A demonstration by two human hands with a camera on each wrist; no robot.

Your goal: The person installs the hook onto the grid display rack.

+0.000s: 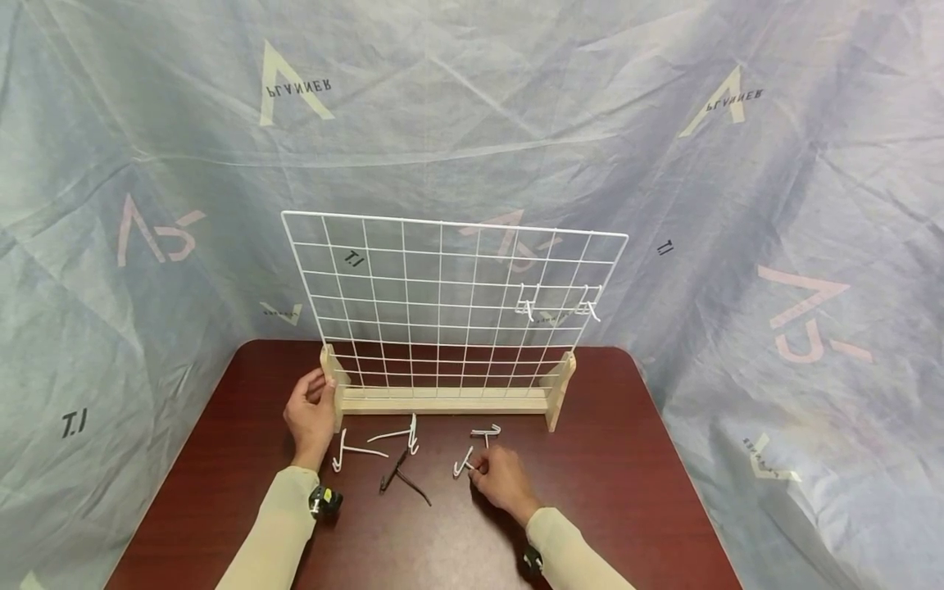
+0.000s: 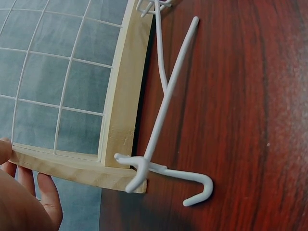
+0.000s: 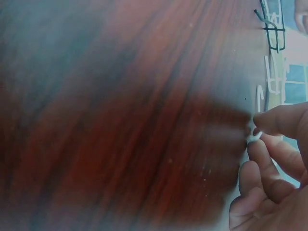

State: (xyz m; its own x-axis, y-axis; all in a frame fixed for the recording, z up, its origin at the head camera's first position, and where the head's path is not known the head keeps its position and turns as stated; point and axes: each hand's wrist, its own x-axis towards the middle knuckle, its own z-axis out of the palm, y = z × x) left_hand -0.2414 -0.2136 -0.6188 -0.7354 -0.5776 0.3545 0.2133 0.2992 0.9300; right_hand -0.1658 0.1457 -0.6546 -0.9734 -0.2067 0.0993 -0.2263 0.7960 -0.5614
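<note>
A white wire grid (image 1: pixel 441 222) stands upright in a pale wooden stand (image 1: pixel 442 405). My left hand (image 1: pixel 310 416) grips the stand's left end piece (image 2: pixel 82 174), thumb on one side and fingers on the other. Low over the table, my right hand (image 1: pixel 505 482) pinches the stem of a white wire hook (image 1: pixel 463 465) between thumb and fingertips; in the right wrist view the fingers (image 3: pixel 281 120) hide most of it. Just beyond lies another white hook (image 1: pixel 486 431). Two white hooks hang on the grid's right side, one (image 1: pixel 528 309) left of the other (image 1: pixel 590 308).
Between the hands, a black hook (image 1: pixel 399 471) and two white hooks, one nearer the left hand (image 1: pixel 363 450) and one by the stand (image 1: pixel 411 434), lie on the dark red table (image 1: pixel 627 492). Grey printed cloth (image 1: pixel 472 106) hangs behind and at both sides.
</note>
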